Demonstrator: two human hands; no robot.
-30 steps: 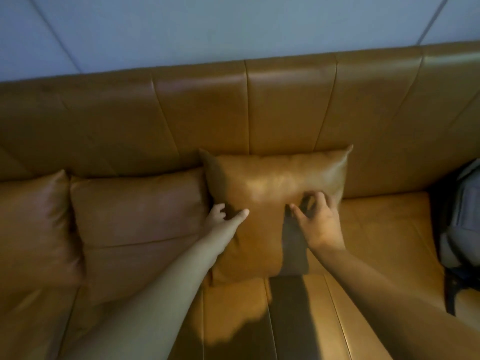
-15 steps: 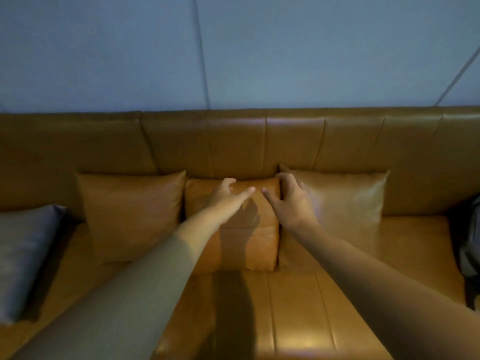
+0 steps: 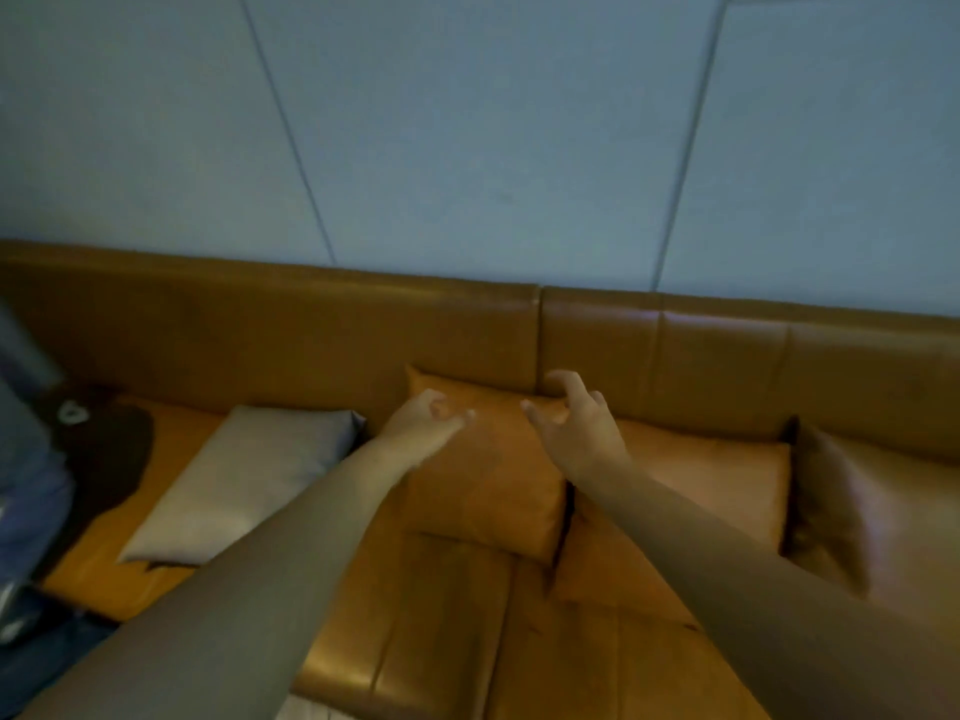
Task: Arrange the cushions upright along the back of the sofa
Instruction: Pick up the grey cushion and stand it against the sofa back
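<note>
I am reaching both spread hands, left hand [image 3: 426, 418] and right hand [image 3: 571, 423], toward the grey cushion [image 3: 249, 475]; soft and light, best gripped by its edges.

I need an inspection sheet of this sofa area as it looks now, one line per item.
Surface: tan leather sofa, seat partly bare.
Job's things: three tan cushions leaning on the backrest; grey cushion lying flat at the left.
Clutter: dark item at the far left, blurred.
Grippers: left hand and right hand open, reaching over the leftmost tan cushion; contact unclear.
Cables: nothing seen.
Surroundings: pale panelled wall.
</note>
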